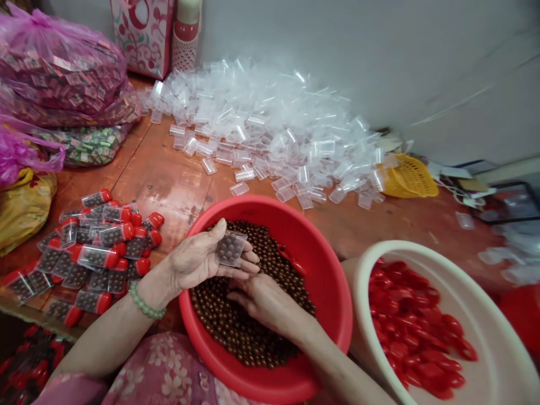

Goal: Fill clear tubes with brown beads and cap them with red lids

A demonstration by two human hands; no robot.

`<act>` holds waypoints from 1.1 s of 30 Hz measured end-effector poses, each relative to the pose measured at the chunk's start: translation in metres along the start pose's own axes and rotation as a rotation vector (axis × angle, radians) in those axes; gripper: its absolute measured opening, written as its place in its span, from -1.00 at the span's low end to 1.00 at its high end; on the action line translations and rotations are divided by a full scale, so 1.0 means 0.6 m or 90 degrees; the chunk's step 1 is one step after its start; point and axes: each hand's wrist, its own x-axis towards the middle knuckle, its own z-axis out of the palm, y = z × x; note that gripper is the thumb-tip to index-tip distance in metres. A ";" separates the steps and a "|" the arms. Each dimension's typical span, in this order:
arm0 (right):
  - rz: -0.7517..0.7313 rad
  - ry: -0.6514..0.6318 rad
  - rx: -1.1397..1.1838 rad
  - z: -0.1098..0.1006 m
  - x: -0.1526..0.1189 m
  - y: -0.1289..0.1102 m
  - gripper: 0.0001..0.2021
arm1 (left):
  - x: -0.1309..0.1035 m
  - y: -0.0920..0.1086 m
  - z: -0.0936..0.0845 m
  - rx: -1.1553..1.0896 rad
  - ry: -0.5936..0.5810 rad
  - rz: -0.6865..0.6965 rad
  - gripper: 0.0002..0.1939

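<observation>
Currently, the left hand (198,261) clamps a bead-filled case (231,250) over a red basin (338,315) of beads (236,334); the right hand (266,299) curls inside, finger grip unclear. A cream tub (495,332) holds red caps (415,332).

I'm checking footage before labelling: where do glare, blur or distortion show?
Head view, glare: glints on the clear plastic pieces, a sheen on the table; head view, blur: the red pieces at right look soft, while the bead-filled case in the left hand is fairly sharp; head view, distortion: the cream basin looks stretched, perhaps by a wide lens.
</observation>
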 end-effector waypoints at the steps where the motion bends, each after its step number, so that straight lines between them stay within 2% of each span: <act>1: -0.011 0.029 0.039 -0.009 -0.002 0.006 -0.88 | 0.000 0.000 0.000 0.006 0.002 -0.001 -0.44; 4: -0.034 0.144 0.165 -0.039 -0.008 0.023 -0.87 | -0.002 0.001 0.001 0.017 0.005 -0.008 -0.42; 6: -0.030 0.281 0.245 -0.059 -0.010 0.027 -0.85 | -0.002 0.002 0.002 0.019 0.006 -0.015 -0.41; 9: -0.041 0.493 0.343 -0.086 -0.004 0.015 -0.90 | -0.003 0.003 0.003 0.020 0.012 -0.017 -0.41; 11: -0.068 0.545 0.368 -0.099 0.005 -0.003 -0.94 | -0.003 0.002 0.002 0.020 0.012 -0.014 -0.41; 13: -0.100 0.536 0.365 -0.106 0.015 -0.022 -0.95 | -0.002 0.001 0.002 0.021 0.011 -0.007 -0.43; 16: -0.130 0.479 0.338 -0.105 0.024 -0.037 -0.92 | -0.001 -0.001 0.001 0.031 0.018 0.001 -0.47; 19: -0.136 0.438 0.323 -0.097 0.023 -0.034 -0.87 | 0.001 -0.003 0.000 0.054 0.015 0.009 -0.45; 23: -0.149 0.423 0.318 -0.091 0.014 -0.025 -0.87 | 0.002 -0.003 -0.001 0.083 0.005 0.023 -0.45; 26: -0.157 0.436 0.328 -0.093 0.007 -0.026 -0.88 | -0.004 0.000 0.002 0.123 -0.015 0.054 -0.56; 29: -0.156 0.475 0.356 -0.096 -0.001 -0.031 -0.90 | -0.015 0.003 0.012 0.228 -0.018 0.124 -0.63; 33: -0.097 0.524 0.461 -0.094 -0.005 -0.027 -0.86 | -0.023 0.008 0.028 0.334 -0.015 0.170 -0.68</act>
